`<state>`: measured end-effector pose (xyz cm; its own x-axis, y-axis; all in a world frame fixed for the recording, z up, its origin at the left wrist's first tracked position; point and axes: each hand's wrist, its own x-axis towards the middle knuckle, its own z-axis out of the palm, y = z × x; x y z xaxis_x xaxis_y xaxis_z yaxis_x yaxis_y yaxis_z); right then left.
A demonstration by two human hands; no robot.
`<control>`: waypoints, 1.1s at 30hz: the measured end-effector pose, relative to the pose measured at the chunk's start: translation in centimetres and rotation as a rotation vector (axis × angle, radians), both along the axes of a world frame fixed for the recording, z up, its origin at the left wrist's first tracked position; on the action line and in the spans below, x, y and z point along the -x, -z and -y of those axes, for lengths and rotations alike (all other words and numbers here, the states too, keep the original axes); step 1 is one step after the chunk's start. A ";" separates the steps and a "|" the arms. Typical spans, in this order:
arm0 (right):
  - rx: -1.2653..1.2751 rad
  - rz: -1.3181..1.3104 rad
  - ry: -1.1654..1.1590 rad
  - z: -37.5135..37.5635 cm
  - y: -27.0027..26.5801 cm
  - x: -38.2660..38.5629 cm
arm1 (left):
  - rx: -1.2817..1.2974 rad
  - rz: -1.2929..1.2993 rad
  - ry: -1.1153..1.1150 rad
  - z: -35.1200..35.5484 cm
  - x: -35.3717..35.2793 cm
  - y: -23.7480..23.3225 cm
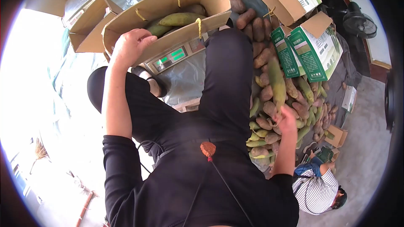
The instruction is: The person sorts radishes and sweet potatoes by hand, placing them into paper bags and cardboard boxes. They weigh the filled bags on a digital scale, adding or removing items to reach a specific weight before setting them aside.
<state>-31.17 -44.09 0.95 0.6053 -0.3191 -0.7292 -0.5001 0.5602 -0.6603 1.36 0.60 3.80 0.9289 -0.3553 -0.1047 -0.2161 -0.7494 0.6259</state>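
My left hand (133,48) is at the near left rim of an open cardboard box (164,1), with its fingers bent over the edge. Inside the box lie several long green gourds (182,19) and a darker brown one. Under the box is a digital scale (172,56) with lit green digits, partly hidden by the box. Off to my right, my right hand (286,119) is closed around the lower end of a long green gourd (276,80). That gourd is slightly blurred and points away from me, above the pile.
A large pile of brown and green gourds (265,122) spreads on the floor at my right. Green-and-white printed boxes (315,52) stand by it. A black fan (357,20) is at the far right. Another person in a striped shirt (317,191) works at the lower right.
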 end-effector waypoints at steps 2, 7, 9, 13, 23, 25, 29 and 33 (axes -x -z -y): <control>0.087 0.111 -0.162 0.4 -2.8 -5.2 | 0.003 0.017 0.010 -0.1 0.0 0.0; 0.210 0.269 -0.492 -0.2 -9.0 -17.2 | -0.020 -0.009 0.015 -0.3 0.2 -0.2; 0.149 0.332 -0.579 -1.9 -11.1 -21.6 | -0.011 -0.009 0.014 -0.4 0.1 -0.3; 0.179 0.306 -0.721 -5.0 -11.7 -28.4 | -0.016 -0.019 0.004 -0.8 -0.1 -0.1; 0.330 0.135 -0.648 -13.1 -8.7 -35.6 | 0.008 -0.009 0.030 -1.0 -0.2 -0.3; 0.432 0.129 -0.678 -14.9 -8.8 -35.7 | 0.004 0.010 0.024 -1.0 -0.2 -0.3; 0.741 0.310 -1.018 -17.6 -8.0 -35.1 | -0.001 0.019 0.033 -1.0 -0.3 -0.3; 0.774 0.485 -0.973 -17.0 -7.6 -36.8 | 0.019 0.052 0.009 -1.3 -0.3 0.0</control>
<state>5.60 -27.09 8.53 0.9662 0.1566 -0.2047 -0.1053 -0.4853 -0.8680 1.64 1.88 3.76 0.9298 -0.3647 -0.0500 -0.2549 -0.7357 0.6275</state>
